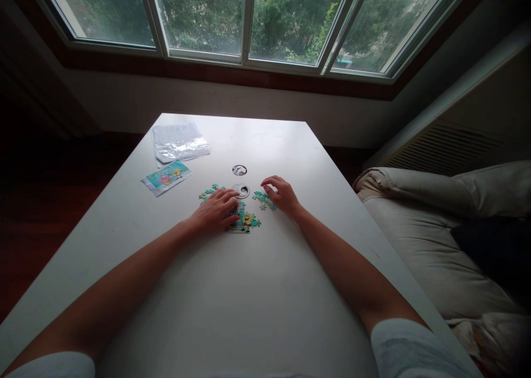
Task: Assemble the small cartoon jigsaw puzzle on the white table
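Note:
My left hand lies with fingers spread over the partly joined jigsaw puzzle, covering its left side. A yellow cartoon figure shows on the joined part. My right hand is just above loose puzzle pieces to the right, its fingers curved and the thumb apart from them. No piece can be made out between those fingers. More loose pieces lie beyond my left hand, some partly hidden by it.
A white table carries everything. Two round metal fittings, one farther and one nearer, sit beyond the puzzle. At the back left are a picture card and a clear plastic bag with paper. A cushioned sofa stands right.

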`<state>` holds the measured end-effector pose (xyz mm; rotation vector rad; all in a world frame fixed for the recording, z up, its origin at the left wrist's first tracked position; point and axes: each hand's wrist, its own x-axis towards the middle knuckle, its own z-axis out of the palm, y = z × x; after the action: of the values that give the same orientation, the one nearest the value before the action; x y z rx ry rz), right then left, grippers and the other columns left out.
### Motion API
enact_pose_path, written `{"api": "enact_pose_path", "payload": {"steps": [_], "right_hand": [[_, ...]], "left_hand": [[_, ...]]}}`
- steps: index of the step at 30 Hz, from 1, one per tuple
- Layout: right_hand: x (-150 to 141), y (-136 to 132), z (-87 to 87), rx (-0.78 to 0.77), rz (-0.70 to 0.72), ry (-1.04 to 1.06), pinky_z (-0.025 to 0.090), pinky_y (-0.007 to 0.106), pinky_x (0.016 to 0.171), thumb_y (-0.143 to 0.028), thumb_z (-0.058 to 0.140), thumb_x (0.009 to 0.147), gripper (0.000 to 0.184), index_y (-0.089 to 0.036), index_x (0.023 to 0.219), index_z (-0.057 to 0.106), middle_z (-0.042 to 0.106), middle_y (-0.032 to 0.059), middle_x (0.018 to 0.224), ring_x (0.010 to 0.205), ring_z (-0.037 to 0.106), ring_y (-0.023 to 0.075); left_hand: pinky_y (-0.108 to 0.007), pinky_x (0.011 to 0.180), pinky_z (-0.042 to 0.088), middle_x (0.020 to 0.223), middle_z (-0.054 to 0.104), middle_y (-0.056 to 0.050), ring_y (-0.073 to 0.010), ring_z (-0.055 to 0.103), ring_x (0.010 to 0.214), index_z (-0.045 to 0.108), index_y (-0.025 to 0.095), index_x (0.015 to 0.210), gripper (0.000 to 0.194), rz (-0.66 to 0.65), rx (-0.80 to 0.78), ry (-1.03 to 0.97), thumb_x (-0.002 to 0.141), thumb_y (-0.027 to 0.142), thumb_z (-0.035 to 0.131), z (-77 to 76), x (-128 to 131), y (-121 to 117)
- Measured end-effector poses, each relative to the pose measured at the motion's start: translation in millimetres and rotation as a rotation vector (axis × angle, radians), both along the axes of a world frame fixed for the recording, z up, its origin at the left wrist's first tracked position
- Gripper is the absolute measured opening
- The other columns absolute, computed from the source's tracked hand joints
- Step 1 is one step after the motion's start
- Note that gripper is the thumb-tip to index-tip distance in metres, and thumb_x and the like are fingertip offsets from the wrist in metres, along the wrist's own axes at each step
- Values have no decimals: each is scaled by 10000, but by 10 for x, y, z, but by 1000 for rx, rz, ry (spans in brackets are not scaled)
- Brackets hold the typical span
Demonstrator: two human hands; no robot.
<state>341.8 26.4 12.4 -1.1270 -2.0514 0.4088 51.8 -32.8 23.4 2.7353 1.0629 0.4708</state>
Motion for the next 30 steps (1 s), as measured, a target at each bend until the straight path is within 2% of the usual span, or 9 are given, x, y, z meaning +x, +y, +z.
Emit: {"api": "enact_pose_path", "payload": {"steps": [2, 4, 8, 11, 16, 24, 30], "right_hand": [[164, 85, 34, -52, -79, 29, 523, 354, 827, -272, 528, 956, 203, -219, 1002, 718, 709, 61, 1044, 935, 653, 206], [334, 152, 52, -111, -106, -54, 515, 346, 793, -263, 554, 930, 187, -219, 980, 729, 715, 46, 976, 863, 652, 196], [525, 173, 20, -162, -75, -219, 500, 343, 778, -221, 604, 885, 162, -219, 952, 751, 694, 48, 934, 830, 629, 194], [473, 118, -50, -79, -45, -245, 499, 359, 816, -232, 624, 886, 155, -228, 967, 757, 664, 57, 940, 883, 609, 211], [279, 31, -156, 36, -61, -233, 482, 417, 914, -280, 613, 920, 162, -245, 986, 757, 641, 75, 985, 983, 571, 250], [229, -23, -164, 47, -23, -230, 473, 415, 927, -328, 588, 958, 186, -251, 1010, 749, 648, 71, 1004, 975, 562, 243], [131, -91, -117, 40, -34, -261, 461, 436, 938, -351, 600, 962, 189, -254, 1052, 735, 669, 81, 1079, 1028, 572, 261]], "left_hand": [[-534, 1203, 319, 1513, 511, -74, -294, 396, 1434, 622, 259, 1136, 228, 6, 6, -6, 994, 399, 510, 0, -2, 1], [-524, 1195, 334, 1494, 530, -67, -283, 406, 1425, 630, 262, 1137, 218, 24, 15, -11, 1006, 343, 477, -4, -7, 5], [-508, 1191, 348, 1468, 550, -64, -268, 430, 1401, 627, 264, 1205, 272, 82, 41, -18, 1019, 316, 436, -16, -51, 40], [-514, 1176, 367, 1449, 561, -71, -277, 450, 1384, 626, 263, 1247, 307, 186, 49, -32, 1014, 320, 434, -35, -152, 92], [-530, 1156, 391, 1442, 553, -95, -313, 453, 1373, 621, 259, 1296, 381, 309, 31, -79, 957, 409, 533, -88, -367, 178], [-519, 1155, 386, 1465, 543, -92, -309, 466, 1371, 607, 266, 1331, 456, 263, 1, -61, 943, 499, 552, -129, -389, 204], [-496, 1155, 397, 1450, 568, -82, -268, 505, 1340, 606, 254, 1349, 401, 273, -10, -111, 1021, 383, 415, -152, -412, 248]]}}
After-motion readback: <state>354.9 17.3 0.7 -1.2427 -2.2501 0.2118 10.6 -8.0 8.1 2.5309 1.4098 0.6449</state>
